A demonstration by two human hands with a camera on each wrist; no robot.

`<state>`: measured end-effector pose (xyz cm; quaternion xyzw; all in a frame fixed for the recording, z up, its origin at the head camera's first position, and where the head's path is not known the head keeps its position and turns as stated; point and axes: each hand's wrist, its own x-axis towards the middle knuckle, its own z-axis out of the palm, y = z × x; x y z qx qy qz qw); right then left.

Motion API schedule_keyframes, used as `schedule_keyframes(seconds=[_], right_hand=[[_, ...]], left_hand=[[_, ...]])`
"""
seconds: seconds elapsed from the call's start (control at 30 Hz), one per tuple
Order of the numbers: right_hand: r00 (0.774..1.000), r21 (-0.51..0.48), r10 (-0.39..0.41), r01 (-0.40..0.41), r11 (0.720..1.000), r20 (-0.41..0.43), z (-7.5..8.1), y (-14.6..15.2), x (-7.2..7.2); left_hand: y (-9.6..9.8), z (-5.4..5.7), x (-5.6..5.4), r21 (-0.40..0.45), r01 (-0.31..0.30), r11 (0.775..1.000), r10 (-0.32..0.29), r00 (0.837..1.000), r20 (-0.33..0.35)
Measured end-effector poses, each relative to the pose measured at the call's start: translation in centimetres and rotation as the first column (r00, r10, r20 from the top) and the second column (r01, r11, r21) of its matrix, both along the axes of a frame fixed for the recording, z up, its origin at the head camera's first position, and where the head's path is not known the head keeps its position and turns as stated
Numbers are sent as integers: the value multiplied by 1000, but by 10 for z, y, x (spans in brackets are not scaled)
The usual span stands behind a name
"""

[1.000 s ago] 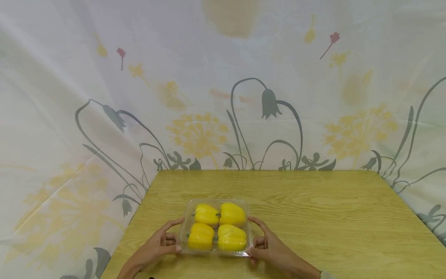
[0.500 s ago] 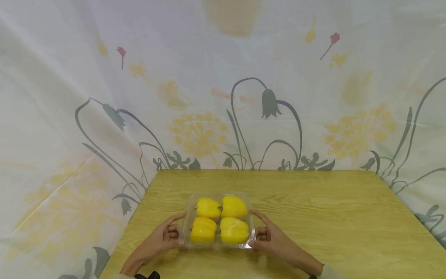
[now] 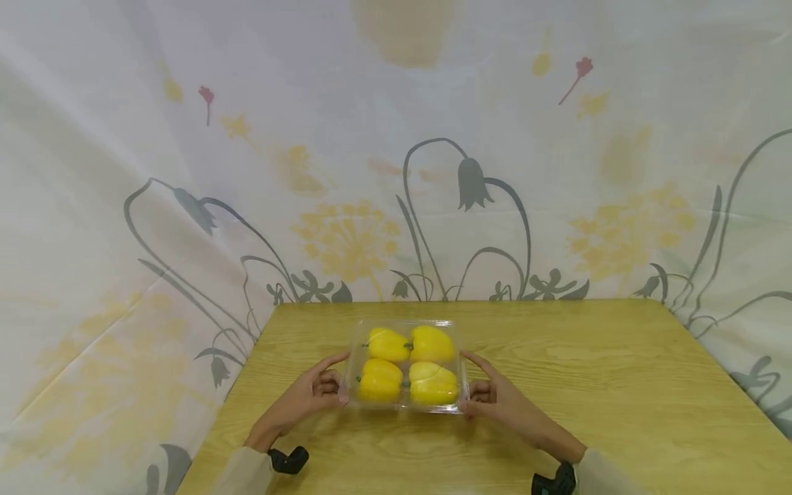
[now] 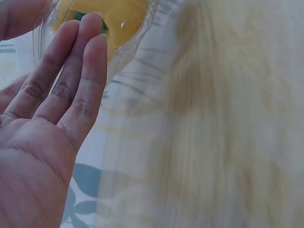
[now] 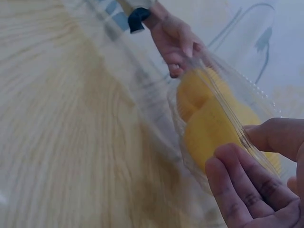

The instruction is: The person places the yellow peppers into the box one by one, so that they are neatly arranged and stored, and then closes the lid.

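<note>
A clear plastic clamshell box (image 3: pixel 405 408) holds several yellow bell peppers (image 3: pixel 433 383) in two rows, with its lid closed over them. My left hand (image 3: pixel 314 390) grips the box's left side between thumb and fingers. On the opposite side my right hand (image 3: pixel 500 396) grips it the same way. The right wrist view shows the box raised over the table, its lid seam running past my right hand's thumb (image 5: pixel 275 135). In the left wrist view, the left hand's fingers (image 4: pixel 90 71) extend along the box's side, near a pepper (image 4: pixel 126 21) with a green stem.
The wood-grain table (image 3: pixel 588 385) stretches behind and to both sides of the box. A pale cloth backdrop (image 3: pixel 346 82) printed with flowers hangs along the back and sides. Black wrist devices (image 3: pixel 289 460) sit at both cuffs.
Both hands have carried the box of bell peppers away from me, toward the table's back edge, and slightly right. The grip looks the same, and more of both sleeves shows.
</note>
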<state>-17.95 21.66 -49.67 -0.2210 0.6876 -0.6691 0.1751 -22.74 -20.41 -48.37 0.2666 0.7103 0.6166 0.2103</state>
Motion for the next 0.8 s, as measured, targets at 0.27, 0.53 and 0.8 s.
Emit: schedule_keyframes(seconds=[0.27,0.53,0.8], right_hand=[[1000,14,-17,17,1000,-6,-2,20,-11],[999,-4,-13,13,1000,38,-6,30,-18],[999,17,-18,17,1000,45,-9,34,-20]], left_hand=[[19,-5,-20,-18,11,1000,-12,1000,-23],[32,-10,-30,-17,18,1000,-18,1000,-1],[36,-14,-34,-14,54,998,-55,999,-3]])
